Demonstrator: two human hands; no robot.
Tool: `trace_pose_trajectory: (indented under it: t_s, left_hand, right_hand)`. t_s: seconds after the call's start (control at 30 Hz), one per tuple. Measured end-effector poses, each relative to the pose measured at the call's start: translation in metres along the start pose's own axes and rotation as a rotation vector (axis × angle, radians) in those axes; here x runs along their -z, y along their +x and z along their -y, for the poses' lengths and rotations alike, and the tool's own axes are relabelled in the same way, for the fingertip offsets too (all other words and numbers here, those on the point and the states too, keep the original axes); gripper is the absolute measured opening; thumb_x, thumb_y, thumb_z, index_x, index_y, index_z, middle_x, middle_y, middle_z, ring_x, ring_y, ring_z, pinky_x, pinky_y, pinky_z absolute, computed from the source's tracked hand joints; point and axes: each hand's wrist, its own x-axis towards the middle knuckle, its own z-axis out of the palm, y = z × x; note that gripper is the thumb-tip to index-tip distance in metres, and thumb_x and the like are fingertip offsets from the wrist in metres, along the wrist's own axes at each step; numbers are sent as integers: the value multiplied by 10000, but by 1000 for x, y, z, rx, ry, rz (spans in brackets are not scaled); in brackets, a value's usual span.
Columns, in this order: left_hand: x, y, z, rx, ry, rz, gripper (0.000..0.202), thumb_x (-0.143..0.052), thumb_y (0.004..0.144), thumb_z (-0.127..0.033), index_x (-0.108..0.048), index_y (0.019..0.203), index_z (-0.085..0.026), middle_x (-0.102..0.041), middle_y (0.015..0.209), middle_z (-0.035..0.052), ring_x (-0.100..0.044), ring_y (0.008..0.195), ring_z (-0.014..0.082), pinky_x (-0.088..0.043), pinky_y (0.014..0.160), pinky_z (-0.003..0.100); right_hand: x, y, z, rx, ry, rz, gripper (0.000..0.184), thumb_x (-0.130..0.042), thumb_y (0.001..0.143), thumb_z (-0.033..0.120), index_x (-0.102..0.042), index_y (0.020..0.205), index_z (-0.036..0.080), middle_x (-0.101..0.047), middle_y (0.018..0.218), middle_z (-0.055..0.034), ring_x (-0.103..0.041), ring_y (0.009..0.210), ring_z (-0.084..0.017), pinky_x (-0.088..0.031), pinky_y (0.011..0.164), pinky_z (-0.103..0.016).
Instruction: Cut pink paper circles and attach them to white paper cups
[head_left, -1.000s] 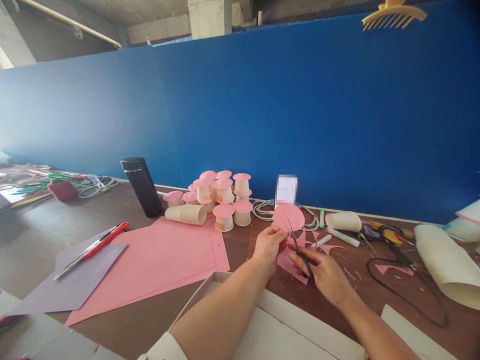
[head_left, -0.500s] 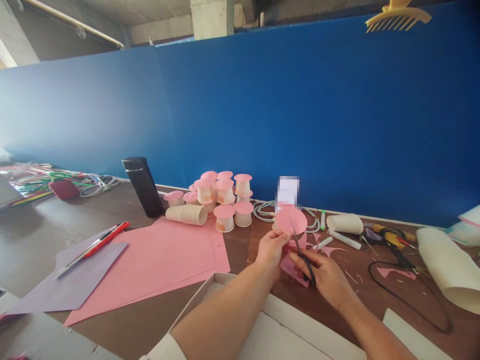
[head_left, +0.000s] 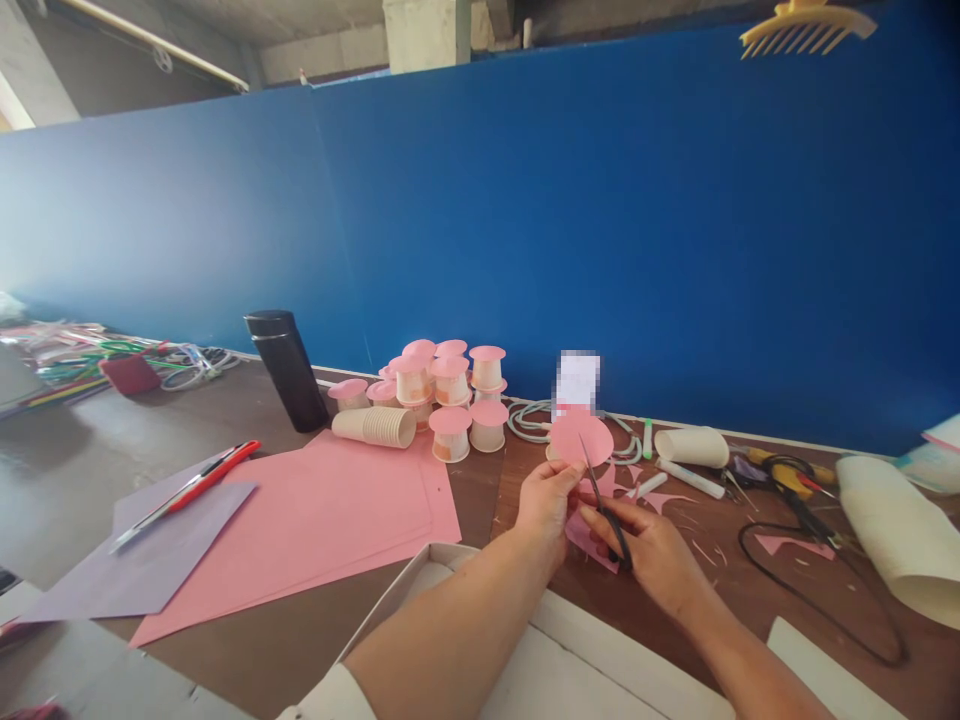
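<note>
My left hand (head_left: 546, 500) pinches the lower edge of a round pink paper disc (head_left: 570, 438). In my right hand (head_left: 649, 545) are black-handled scissors (head_left: 613, 525), their blades lying over the disc's right part. Whether the blades are apart is too fine to tell. Pink paper scraps (head_left: 592, 540) lie on the table beneath and beside both hands. To the left, small paper cups topped with pink discs (head_left: 489, 428) stand in a stacked group. A nested row of paper cups (head_left: 375, 428) lies on its side in front of them.
Pink sheets (head_left: 322, 510) and a purple sheet (head_left: 150, 570) carry a red utility knife (head_left: 187, 492). Behind stands a black flask (head_left: 289, 370). A white box (head_left: 585, 650) sits under my forearms. Right are a glue stick (head_left: 690, 478), a black cable (head_left: 817, 600) and larger cups (head_left: 900, 540).
The view has shifted very slightly. Both hands, the disc and the scissors stay in nearly the same place.
</note>
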Motion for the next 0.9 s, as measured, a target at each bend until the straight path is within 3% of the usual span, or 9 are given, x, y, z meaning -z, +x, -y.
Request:
trace_pose_trajectory:
  t_s: [0.9]
  left_hand:
    - [7,6,5,-9,90,29,456,-866,467,-423,-551,665,-160,-506,544,-35,-424,487,71,-265,502,226]
  right_hand:
    - [0,1,-7,-1,-93,-43,456,-654,774,455,-738,1141,197,-590,578,19,-531,559,-180,-421,535,-278]
